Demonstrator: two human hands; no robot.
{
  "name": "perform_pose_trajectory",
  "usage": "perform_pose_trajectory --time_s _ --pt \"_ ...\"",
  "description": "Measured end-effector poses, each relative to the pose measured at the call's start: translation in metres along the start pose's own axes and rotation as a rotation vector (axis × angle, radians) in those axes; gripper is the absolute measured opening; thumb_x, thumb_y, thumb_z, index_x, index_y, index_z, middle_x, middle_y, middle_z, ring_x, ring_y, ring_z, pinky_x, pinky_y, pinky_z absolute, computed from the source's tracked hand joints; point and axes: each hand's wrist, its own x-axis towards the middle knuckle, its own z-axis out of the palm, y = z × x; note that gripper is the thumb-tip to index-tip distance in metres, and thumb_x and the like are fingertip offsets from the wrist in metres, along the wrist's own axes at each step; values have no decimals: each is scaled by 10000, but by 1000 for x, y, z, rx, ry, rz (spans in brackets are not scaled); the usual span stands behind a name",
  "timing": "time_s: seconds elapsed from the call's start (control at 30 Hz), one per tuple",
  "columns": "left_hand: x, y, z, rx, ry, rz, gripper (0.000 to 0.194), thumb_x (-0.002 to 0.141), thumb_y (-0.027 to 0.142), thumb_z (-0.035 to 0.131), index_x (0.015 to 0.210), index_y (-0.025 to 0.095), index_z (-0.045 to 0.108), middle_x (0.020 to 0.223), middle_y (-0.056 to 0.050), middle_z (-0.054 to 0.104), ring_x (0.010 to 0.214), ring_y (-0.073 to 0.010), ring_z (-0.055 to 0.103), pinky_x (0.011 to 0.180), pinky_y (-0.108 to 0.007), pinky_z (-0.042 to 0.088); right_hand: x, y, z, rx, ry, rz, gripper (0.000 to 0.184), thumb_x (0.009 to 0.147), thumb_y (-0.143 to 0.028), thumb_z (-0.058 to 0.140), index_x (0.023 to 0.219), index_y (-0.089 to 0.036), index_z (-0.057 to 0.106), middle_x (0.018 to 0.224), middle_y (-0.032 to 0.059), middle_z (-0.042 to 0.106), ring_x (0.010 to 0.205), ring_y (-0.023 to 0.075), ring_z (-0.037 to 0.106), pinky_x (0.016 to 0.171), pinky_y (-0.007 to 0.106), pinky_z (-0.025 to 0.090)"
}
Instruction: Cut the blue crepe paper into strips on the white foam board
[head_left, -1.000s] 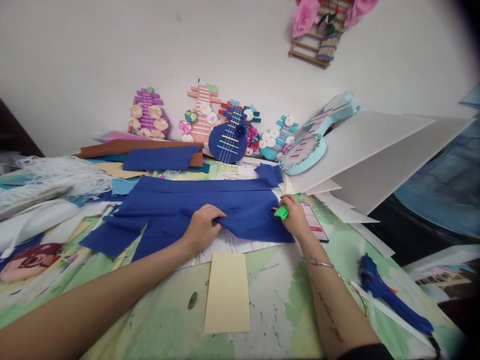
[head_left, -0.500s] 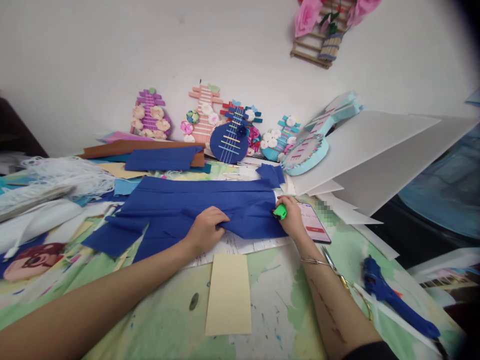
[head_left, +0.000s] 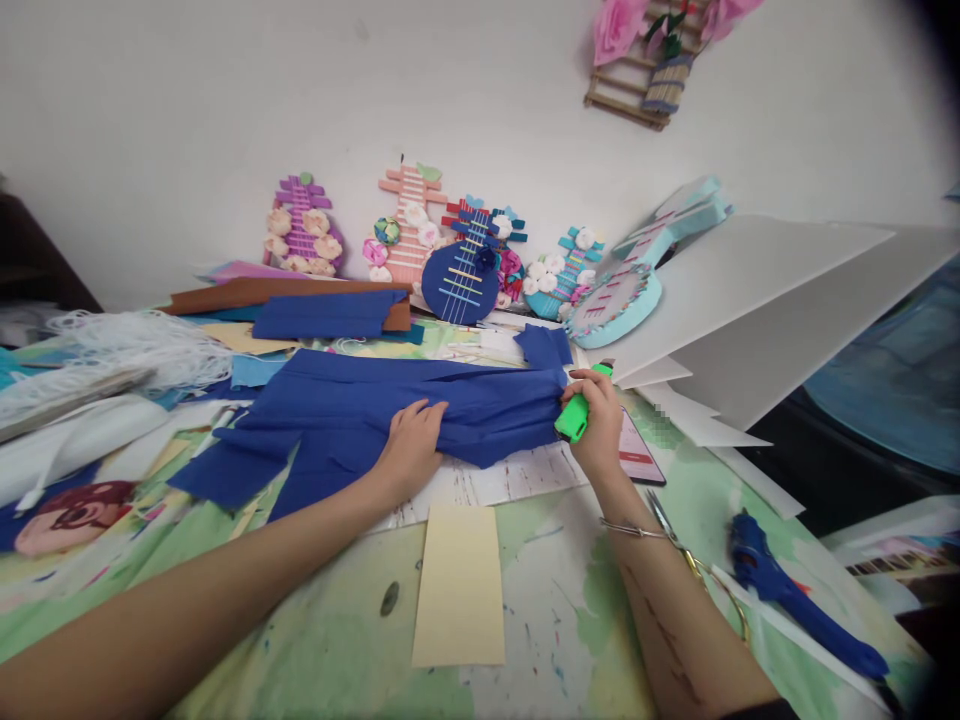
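Several creased dark-blue sheets (head_left: pixel 360 400), like cloth or crepe paper, spread across the middle of the table over a white, marked board (head_left: pixel 510 478). My left hand (head_left: pixel 412 445) lies on the sheets' near edge, fingers stretched out over them. At their right end, my right hand (head_left: pixel 598 425) is closed around a bright green utility knife (head_left: pixel 574 418). The knife's ends stick out on both sides of the fist; its blade is hard to make out. Below the board rests a cream paper rectangle (head_left: pixel 459 585).
Scissors (head_left: pixel 679 540) and a blue glue gun (head_left: pixel 795 600) lie at right; a phone (head_left: pixel 639 450) is beside my right hand. White boards (head_left: pixel 750 290) lean behind. Craft lutes (head_left: pixel 461 275) line the wall, and white string (head_left: pixel 142 350) piles at left.
My right hand has lifted and turned slightly, showing more of the green knife. My left hand has shifted a little left, and the sheets' right part is drawn into tighter folds.
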Motion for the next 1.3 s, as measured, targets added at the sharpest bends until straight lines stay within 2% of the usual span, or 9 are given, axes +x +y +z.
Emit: perform_pose_trajectory --time_s 0.1,0.2,0.37,0.47,0.8,1.13,1.3 --pt "7 -6 -6 7 -5 16 582 615 -8 499 1172 153 555 1114 -128 643 1070 -302 551 898 -439 430 -1 2 0 -7 14 -20 180 698 -83 459 752 -222 559 1075 67 545 1037 246 534 895 404 409" --pt "19 -14 -12 17 -26 60 510 606 -30 473 1048 172 628 984 -89 678 938 -267 585 823 -386 455 -1 5 1 -15 6 -25 199 676 -76 463 764 -223 565 1070 68 545 1011 247 542 869 398 422" --pt "38 -23 -12 -4 -70 155 432 577 -43 453 846 203 685 875 -46 673 870 -227 589 818 -334 453 -3 9 3 -4 17 -22 195 683 -84 468 772 -221 575 1062 69 533 966 236 549 833 384 439" --pt "42 -24 -8 -20 -77 182 419 573 -46 438 805 209 676 842 -30 664 845 -217 583 798 -325 451 -3 11 3 -6 12 -35 197 679 -85 476 784 -215 580 1066 74 532 975 239 548 837 383 440" --pt "34 -15 -7 63 -52 219 393 625 -75 390 869 174 573 898 -85 588 859 -250 523 753 -353 428 -4 10 1 6 13 -15 231 676 -58 469 792 -217 590 1088 70 536 1002 246 546 867 398 422" --pt "36 -13 -10 189 36 211 348 703 -38 404 939 142 585 969 -119 582 904 -276 515 752 -385 408 -6 13 6 -13 23 -14 247 674 -51 445 809 -208 578 1094 60 524 1019 226 539 879 367 419" --pt "37 -12 -9 221 49 237 492 643 -29 450 1106 99 559 1052 -149 586 953 -289 528 767 -386 417 -5 12 9 -74 -57 11 293 616 -29 491 851 -203 510 1174 109 488 1154 268 472 950 408 393"
